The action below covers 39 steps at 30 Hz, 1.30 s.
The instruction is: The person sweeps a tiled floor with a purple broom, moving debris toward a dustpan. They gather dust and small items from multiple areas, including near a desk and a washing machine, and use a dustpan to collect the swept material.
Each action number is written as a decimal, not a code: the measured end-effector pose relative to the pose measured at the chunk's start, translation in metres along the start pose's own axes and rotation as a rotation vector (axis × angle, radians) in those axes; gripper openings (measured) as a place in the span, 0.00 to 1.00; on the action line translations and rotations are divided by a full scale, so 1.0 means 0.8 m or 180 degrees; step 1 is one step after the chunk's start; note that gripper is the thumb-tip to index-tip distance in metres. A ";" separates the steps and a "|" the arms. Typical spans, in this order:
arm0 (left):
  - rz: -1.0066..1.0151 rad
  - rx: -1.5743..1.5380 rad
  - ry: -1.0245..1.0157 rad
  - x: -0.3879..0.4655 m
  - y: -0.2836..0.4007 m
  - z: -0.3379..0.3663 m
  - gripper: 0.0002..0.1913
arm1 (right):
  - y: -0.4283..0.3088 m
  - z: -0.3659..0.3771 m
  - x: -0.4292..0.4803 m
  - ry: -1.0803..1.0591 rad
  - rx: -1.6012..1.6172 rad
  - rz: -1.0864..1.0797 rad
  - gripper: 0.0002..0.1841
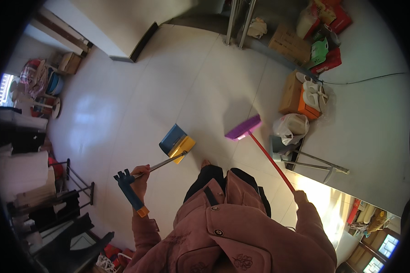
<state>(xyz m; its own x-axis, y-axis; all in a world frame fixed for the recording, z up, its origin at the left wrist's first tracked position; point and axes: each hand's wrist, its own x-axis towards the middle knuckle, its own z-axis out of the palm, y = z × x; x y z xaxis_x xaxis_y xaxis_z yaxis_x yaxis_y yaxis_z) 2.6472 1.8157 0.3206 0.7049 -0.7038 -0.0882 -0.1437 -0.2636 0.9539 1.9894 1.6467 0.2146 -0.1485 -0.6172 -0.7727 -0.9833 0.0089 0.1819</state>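
My left hand is wrapped around the metal pole of a long-handled dustpan, just below its blue handle grip. The pan is blue and yellow, with a row of comb teeth across it, and is held out ahead of me on the left. In my right hand is the red stick of a broom. Its purple head is out in front, to the right of the dustpan. I cannot tell whether the pan or the broom head touches the floor.
Pale tiles cover the floor. To the right are a plastic bag, white shoes on an orange box and a cardboard box. Metal posts and a wall corner stand ahead. A dark-legged rack is at left.
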 end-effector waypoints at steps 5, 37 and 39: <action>0.0331 0.0000 -0.0423 0.096 0.015 0.010 0.07 | -0.063 -0.032 -0.069 0.0521 0.1512 0.0419 0.21; 0.0223 0.0848 -0.0782 0.595 0.177 0.270 0.08 | -0.318 -0.297 0.255 0.0337 0.2448 0.0718 0.21; 0.0372 0.0866 -0.0978 0.625 0.181 0.291 0.08 | -0.368 -0.332 0.294 0.0436 0.2626 0.0680 0.25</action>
<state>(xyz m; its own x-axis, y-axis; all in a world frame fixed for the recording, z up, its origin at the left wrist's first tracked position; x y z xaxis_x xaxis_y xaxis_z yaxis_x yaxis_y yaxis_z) 2.8172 1.2720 0.3480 0.4393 -0.8922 -0.1048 -0.4173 -0.3059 0.8557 2.2721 1.2899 0.1408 -0.3772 -0.6263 -0.6823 -0.7058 0.6714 -0.2261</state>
